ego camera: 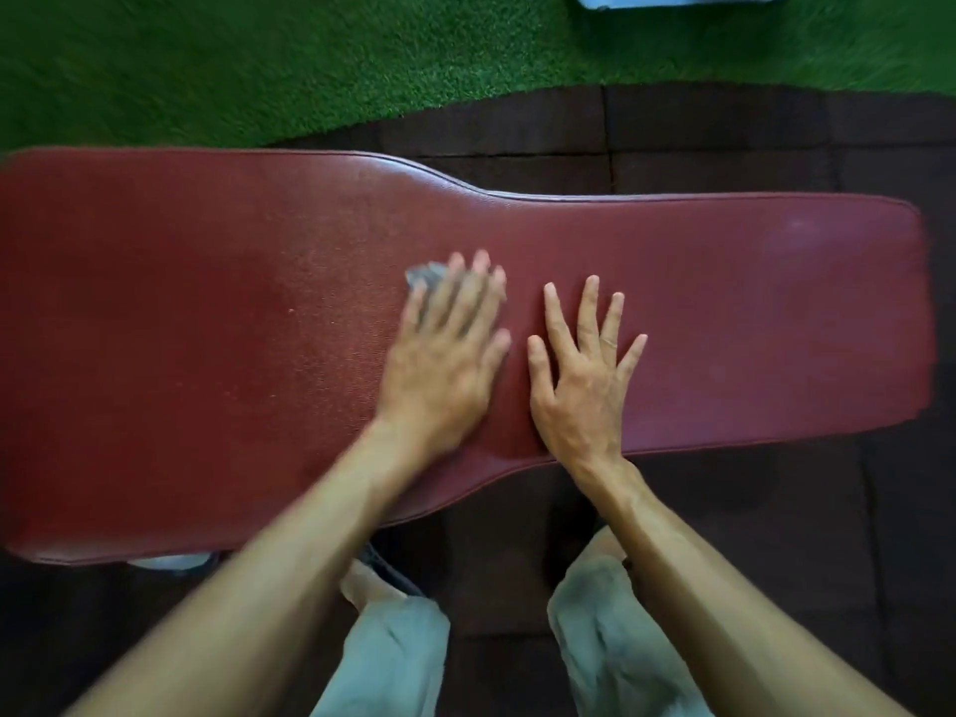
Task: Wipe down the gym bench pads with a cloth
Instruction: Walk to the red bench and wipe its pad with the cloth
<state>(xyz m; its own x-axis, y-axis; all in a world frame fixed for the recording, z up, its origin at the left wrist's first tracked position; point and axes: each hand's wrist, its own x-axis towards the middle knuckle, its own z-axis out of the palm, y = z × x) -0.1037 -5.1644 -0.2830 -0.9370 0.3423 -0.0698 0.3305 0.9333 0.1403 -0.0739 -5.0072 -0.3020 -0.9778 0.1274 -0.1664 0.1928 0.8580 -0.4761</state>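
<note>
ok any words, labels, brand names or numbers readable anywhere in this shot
None: no readable text anywhere.
Maroon bench pad: plain vinyl, no logo or label.
Grey cloth under the left hand: blank.
Pale blue object at the top edge: cropped, no visible markings.

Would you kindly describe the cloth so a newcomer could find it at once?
Start at the long dark red bench pad lying across the view. Near its middle, the left hand lies flat. The cloth is the small grey scrap peeking out beyond its fingers, the only grey thing on the pad.
</note>
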